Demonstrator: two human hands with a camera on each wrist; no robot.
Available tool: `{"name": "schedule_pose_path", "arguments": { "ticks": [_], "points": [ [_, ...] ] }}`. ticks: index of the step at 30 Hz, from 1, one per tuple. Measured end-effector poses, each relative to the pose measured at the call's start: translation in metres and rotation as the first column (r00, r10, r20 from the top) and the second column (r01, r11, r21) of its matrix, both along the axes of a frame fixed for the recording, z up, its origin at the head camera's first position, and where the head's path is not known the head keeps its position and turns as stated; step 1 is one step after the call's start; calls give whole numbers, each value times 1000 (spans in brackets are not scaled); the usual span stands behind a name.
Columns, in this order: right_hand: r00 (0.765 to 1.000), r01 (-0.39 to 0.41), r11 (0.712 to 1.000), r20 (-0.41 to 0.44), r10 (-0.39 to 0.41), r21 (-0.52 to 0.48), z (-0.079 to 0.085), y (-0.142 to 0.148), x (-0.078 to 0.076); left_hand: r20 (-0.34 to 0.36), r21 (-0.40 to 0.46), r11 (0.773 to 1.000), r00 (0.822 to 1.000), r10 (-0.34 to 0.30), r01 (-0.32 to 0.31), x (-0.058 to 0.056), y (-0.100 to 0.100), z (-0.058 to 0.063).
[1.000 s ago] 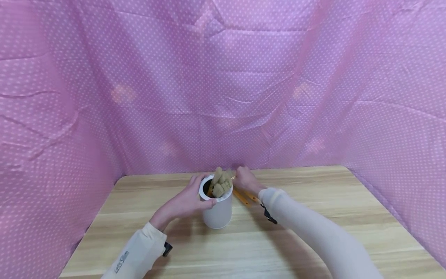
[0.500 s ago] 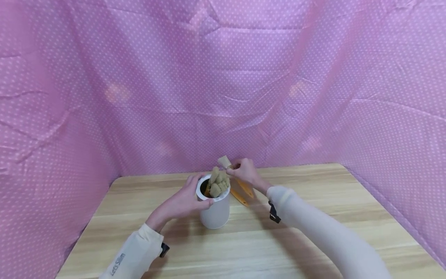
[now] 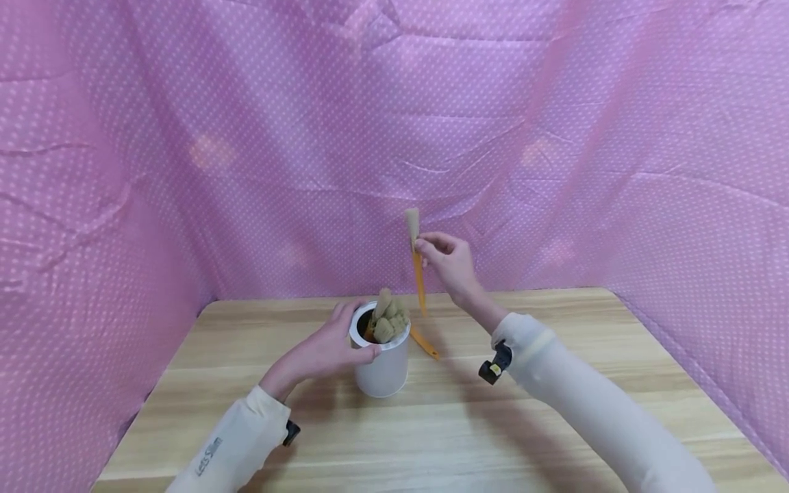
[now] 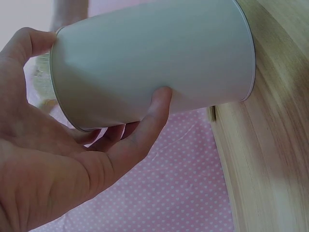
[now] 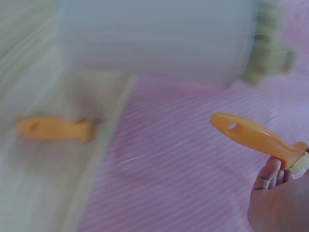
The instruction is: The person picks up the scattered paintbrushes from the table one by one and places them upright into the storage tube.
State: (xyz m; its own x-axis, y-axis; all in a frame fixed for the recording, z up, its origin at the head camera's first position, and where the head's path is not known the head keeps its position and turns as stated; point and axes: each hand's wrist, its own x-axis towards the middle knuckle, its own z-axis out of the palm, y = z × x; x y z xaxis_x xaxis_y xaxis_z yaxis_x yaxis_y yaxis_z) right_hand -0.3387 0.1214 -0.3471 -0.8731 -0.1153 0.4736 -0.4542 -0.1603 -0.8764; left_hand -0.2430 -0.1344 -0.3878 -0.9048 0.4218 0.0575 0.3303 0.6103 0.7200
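A white cylindrical canister (image 3: 383,375) stands on the table, with several paintbrushes (image 3: 391,323) in it, their beige bristles up. My left hand (image 3: 325,350) grips it at the rim, thumb at the near side and fingers round the far side; the left wrist view shows the fingers against the canister wall (image 4: 154,58). To the right and above it, my right hand (image 3: 453,267) pinches a paintbrush (image 3: 420,286) near the ferrule. This brush is upright in the air, bristles up and orange handle (image 5: 256,137) down. A second loose paintbrush (image 3: 425,344) lies beside the canister, partly hidden behind it.
The wooden table (image 3: 542,424) ends just behind the canister. A pink dotted cloth (image 3: 308,137) hangs behind and on both sides. In the right wrist view, the loose brush's handle (image 5: 53,129) lies on the tabletop near the edge.
My right hand has lifted a paintbrush off the table and raised it, turning it upright. One loose brush lies there now where two handles showed before. My left hand stays on the canister.
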Motion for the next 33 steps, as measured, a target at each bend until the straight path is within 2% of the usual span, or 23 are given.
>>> {"name": "schedule_pose_path", "arguments": {
  "ticks": [3,6,8,10,13,15,17,20,28,33],
  "points": [
    [996,-82,985,-31,78,-152,19,-7,11,4,4,1000,1000,-2,2,-1,0,2],
    [986,-166,947,-30,164,-276,33,-15,23,10,5,1000,1000,-6,6,-1,1,3],
    [978,-206,926,-34,205,-316,40,-21,31,18,12,1000,1000,-11,11,-1,1,3],
    [972,-234,919,-53,230,-316,43,-26,36,24,23,1000,1000,-16,16,-1,1,4],
    [966,-256,936,-96,239,-242,41,-31,41,29,39,999,999,-25,23,-1,1,5],
    [965,-242,961,-137,225,-131,35,-31,43,27,41,999,999,-27,26,-1,1,6],
    [963,-199,980,-184,196,1,26,-29,47,30,40,999,999,-29,28,-1,1,6],
    [956,-129,981,-243,162,147,13,-25,55,37,38,999,999,-31,30,0,1,5],
    [942,-84,969,-297,153,232,-7,-27,71,36,17,1000,999,-18,17,-3,-3,3],
    [924,-30,966,-363,125,258,-5,-36,84,50,11,1000,999,-6,5,-4,-5,1]
  ]
}}
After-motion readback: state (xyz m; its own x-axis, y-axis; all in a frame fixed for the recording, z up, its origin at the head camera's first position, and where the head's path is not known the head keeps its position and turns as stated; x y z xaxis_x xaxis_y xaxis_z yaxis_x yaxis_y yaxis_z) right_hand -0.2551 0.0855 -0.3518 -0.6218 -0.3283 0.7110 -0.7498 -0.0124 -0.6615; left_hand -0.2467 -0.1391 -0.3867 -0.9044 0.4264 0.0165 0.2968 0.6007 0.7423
